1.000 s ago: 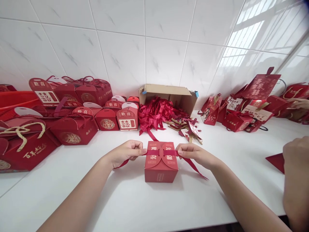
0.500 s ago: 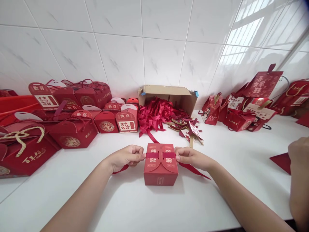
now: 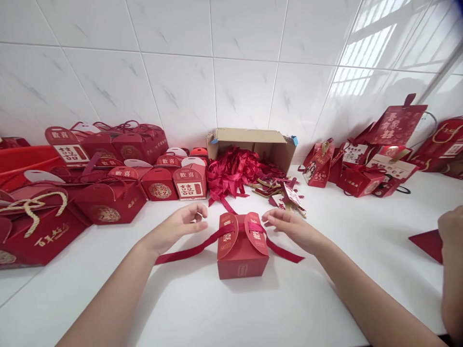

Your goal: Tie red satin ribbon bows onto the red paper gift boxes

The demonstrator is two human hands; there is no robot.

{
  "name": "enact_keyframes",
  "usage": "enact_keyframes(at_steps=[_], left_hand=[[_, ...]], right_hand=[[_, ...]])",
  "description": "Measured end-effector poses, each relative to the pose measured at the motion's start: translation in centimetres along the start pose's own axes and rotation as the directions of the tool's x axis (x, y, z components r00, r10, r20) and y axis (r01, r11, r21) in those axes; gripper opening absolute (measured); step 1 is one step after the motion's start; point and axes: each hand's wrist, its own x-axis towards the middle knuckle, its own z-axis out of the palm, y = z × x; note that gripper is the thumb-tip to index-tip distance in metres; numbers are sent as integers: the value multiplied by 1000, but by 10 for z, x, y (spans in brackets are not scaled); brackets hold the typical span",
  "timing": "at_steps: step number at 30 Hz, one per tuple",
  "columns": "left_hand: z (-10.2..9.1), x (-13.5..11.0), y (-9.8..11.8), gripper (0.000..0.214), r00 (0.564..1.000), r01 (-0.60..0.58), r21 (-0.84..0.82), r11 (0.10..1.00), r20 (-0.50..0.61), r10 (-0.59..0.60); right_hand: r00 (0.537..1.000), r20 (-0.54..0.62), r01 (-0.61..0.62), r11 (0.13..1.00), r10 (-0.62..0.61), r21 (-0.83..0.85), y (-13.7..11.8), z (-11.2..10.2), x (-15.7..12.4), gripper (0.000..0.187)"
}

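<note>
— What has changed since half a second ago?

— Both hands have let go of the ribbon [image 3: 197, 246]. They were pinching it taut at either side of the box [image 3: 243, 250]; now the left hand [image 3: 181, 222] and the right hand [image 3: 289, 226] hover with fingers loosely spread, holding nothing, and the ribbon's ends have dropped slack onto the counter [image 3: 231, 313].

— Where does the box sit relative to them?

— Squarely between the two, a little nearer the person than the fingertips. The ribbon runs left to right through the two rounded top flaps, so its long axis lies across the body: the longer tail trails out under the left wrist, the shorter one ends just below the right wrist. Each hand is near its own tail (the left looks slightly closer to the flaps).

— Materials?

— Matte red card with pale printed characters for the box, flaps curved and standing half up; the ribbon is flat, satiny, limp. The counter is smooth and white, the wall glossy tile.

— Anything else about?

— A cardboard carton [image 3: 253, 142] spilling more ribbons behind, finished red boxes [image 3: 159, 180] stacked at left, and another person's hand [image 3: 450, 231] at the right edge.
</note>
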Motion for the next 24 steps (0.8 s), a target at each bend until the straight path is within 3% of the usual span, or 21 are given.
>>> enact_keyframes(at_steps=[2,3,4,5,6,7,8,9,10,11,15,17,19,21,23,24], left_hand=[[-7,-8,10,21,997,-68,37,997,23,68],[-8,-13,15,22,990,-52,66,996,131,43],[-8,-17,19,19,958,-5,113,994,284,-27],[-6,-21,22,19,889,58,178,982,439,-132],[-3,-24,24,27,792,121,256,959,557,-249],[0,-26,26,37,702,175,333,926,618,-355],[4,-27,25,44,645,209,401,892,629,-434],[7,-27,24,46,634,218,459,861,604,-483],[10,-26,21,45,660,212,510,834,555,-507],[11,-25,17,45,707,203,546,813,493,-507],[14,-16,-2,49,885,256,540,801,202,-419],[17,-10,-7,45,935,313,444,839,10,-354],[20,-4,-5,46,946,310,269,912,-182,-268],[20,0,0,58,938,220,4,975,-274,-211],[16,1,4,65,957,122,-264,957,-223,-183],[13,1,5,67,974,97,-369,924,-154,-164]], right_hand=[[976,-199,89,996,-90,-16,-6,-5,-4,30],[967,-224,122,992,-122,-14,-10,-7,-7,31],[976,-170,134,991,-135,-20,-14,-10,-10,33],[992,-39,116,993,-117,-39,-18,-12,-14,36],[988,146,71,994,-58,-80,-22,-13,-19,37],[941,336,19,989,31,-145,-25,-13,-22,37],[866,483,-21,975,129,-222,-28,-12,-26,35],[790,575,-46,955,215,-293,-29,-10,-28,32],[738,617,-61,937,275,-345,-30,-8,-29,29],[723,621,-66,924,304,-376,-30,-5,-30,27],[775,519,-116,889,360,-443,-24,-3,-29,40],[781,460,-185,860,423,-475,-20,-5,-30,61],[814,382,-248,857,437,-451,-18,-6,-29,77],[907,272,-226,917,321,-329,-17,-5,-27,77],[986,126,-95,986,112,-134,-18,-3,-23,68],[998,54,-16,999,18,-31,-19,-2,-21,65]])
